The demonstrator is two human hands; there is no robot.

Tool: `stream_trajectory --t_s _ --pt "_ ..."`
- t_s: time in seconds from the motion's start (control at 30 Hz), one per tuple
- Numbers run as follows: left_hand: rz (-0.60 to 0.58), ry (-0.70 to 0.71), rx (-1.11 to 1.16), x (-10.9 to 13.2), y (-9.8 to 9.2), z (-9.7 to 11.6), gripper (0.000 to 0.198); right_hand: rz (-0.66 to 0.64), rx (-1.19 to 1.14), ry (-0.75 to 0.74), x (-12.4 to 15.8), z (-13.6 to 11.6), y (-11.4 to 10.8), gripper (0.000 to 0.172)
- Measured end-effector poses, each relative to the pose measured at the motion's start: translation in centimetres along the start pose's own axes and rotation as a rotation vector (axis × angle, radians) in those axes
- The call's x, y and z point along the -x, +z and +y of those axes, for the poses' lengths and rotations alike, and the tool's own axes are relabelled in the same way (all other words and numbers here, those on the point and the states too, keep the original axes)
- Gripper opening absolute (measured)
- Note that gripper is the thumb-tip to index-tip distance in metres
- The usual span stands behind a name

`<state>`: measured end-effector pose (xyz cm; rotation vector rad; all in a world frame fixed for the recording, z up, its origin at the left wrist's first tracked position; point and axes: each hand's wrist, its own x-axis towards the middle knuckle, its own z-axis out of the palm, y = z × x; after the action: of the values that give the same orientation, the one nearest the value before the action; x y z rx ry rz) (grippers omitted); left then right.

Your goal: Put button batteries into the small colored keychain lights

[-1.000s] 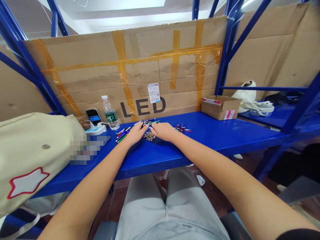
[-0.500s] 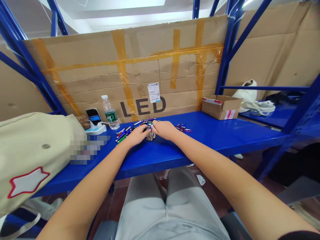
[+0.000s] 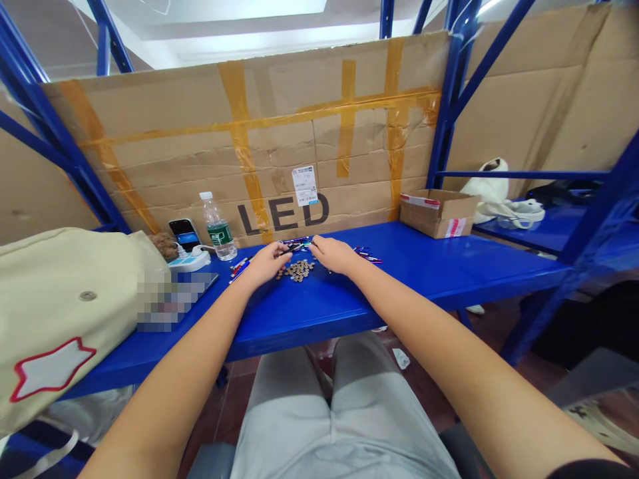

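Observation:
My left hand [image 3: 268,262] is closed, thumb and fingers pinching a dark pen [image 3: 289,249] that points toward the right. My right hand [image 3: 333,255] faces it, fingers curled and pressed together; whatever they hold is too small and hidden to name. Between and just below the hands lies a loose pile of small round brown pieces [image 3: 300,270] on the blue tabletop. Coloured pens [image 3: 240,267] lie partly behind my left hand, and purple and dark pens [image 3: 368,255] lie beyond my right wrist. More pens are behind the hands, partly covered.
A water bottle [image 3: 219,233], a phone [image 3: 184,233] and a white power strip [image 3: 190,261] stand at the back left. A cream bag [image 3: 74,293] covers the left end of the blue table [image 3: 424,273]. At the back right is a cardboard box [image 3: 439,216], before a tall cardboard sheet [image 3: 190,166].
My hands have moved apart, the left one leftward and the right one rightward. More of the brown round pieces now shows, spread wider, and a dark pen is visible at my left fingers.

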<state>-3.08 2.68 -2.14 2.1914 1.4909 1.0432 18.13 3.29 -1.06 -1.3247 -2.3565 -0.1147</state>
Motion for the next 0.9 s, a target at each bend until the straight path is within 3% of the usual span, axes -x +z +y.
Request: stream_trajectory --t_s 0.17,0.37,0.47,0.63,0.77,0.9 --pt "0.026 0.016 -0.369 -3.1 0.4 -0.6 0.020 0.032 -0.149 0.136 -0.3 1.2 0.1 0.034" --pt "0.141 -0.062 -0.775 -4.8 0.9 -0.2 0.029 0.010 -0.161 0.164 -0.3 2.6 0.3 0.032" --pt "0.124 -0.090 -0.780 -4.4 -0.9 -0.1 0.025 -0.007 -0.144 0.153 -0.1 2.5 0.1 0.031" --pt "-0.129 -0.159 -0.827 -2.5 -4.1 -1.8 0.023 -0.017 -0.075 0.007 0.1 1.5 -0.4 0.022" --pt "-0.184 -0.187 -0.820 -1.3 -3.9 -3.1 0.015 -0.042 0.020 -0.034 0.3 1.2 -0.3 0.023" --pt "-0.111 -0.185 -0.735 -0.9 -3.1 -2.5 0.011 -0.118 0.026 -0.037 0.3 1.7 0.2 0.027"
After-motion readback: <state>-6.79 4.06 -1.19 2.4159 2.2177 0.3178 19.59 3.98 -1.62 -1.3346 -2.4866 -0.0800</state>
